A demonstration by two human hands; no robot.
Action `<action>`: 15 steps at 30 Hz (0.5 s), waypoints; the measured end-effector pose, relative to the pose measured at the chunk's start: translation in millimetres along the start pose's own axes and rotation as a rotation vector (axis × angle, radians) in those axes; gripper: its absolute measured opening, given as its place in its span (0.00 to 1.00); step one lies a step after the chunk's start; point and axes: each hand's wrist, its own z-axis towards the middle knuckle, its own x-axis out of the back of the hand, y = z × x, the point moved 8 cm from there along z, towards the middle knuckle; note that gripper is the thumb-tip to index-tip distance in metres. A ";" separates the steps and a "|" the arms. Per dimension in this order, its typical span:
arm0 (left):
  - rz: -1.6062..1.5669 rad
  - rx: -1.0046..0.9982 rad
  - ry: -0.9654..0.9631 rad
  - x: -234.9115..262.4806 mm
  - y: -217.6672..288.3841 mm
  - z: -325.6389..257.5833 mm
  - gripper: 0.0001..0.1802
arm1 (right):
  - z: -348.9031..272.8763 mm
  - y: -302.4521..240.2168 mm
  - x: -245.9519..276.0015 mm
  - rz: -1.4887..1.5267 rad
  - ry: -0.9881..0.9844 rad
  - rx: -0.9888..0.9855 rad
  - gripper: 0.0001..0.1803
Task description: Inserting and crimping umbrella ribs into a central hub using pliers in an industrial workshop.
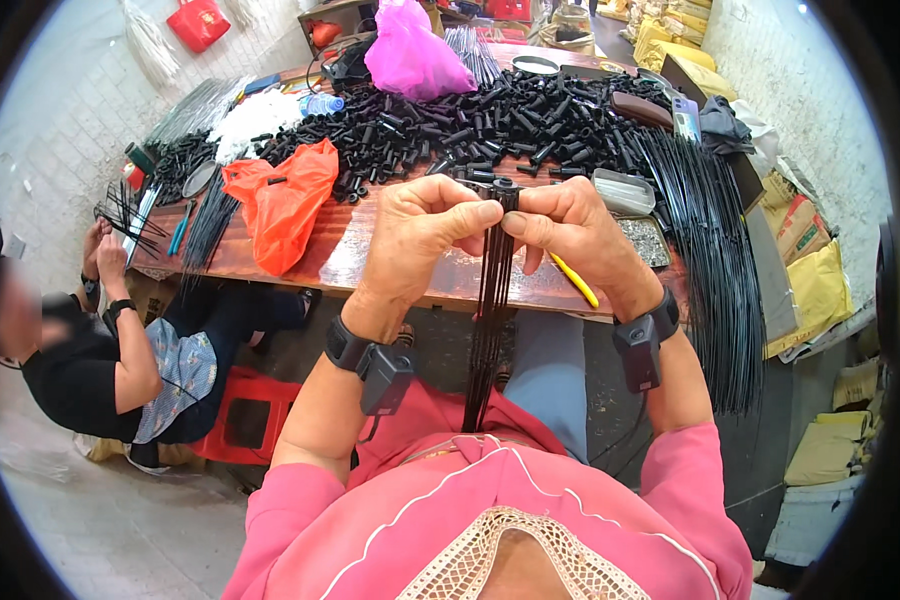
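Note:
Above the near edge of the table, a bundle of thin black strips hangs down toward my lap. My left hand pinches it near the top with thumb and fingers. From the other side, my right hand closes its thumb and finger on the same top end. A small black round piece shows at the head of the bundle, between the fingertips. Partly behind my right hand, a yellow-handled tool lies on the wooden table.
A heap of short black tubes covers the table's far part. An orange bag lies left, a pink bag farther back. Long black strips hang off the right edge by a clear plastic box. A co-worker sits left.

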 end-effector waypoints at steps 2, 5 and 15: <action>0.021 0.018 -0.052 2.8 0.2 4.3 0.11 | -0.3 0.9 -2.3 0.040 -0.041 -0.015 0.14; 0.041 0.013 -0.107 -12.2 4.4 4.4 0.18 | -0.5 4.5 -6.5 0.052 -0.090 -0.023 0.16; -0.113 0.006 -0.061 -12.4 35.0 0.6 0.12 | -10.8 27.3 -49.1 0.390 -0.092 -0.230 0.19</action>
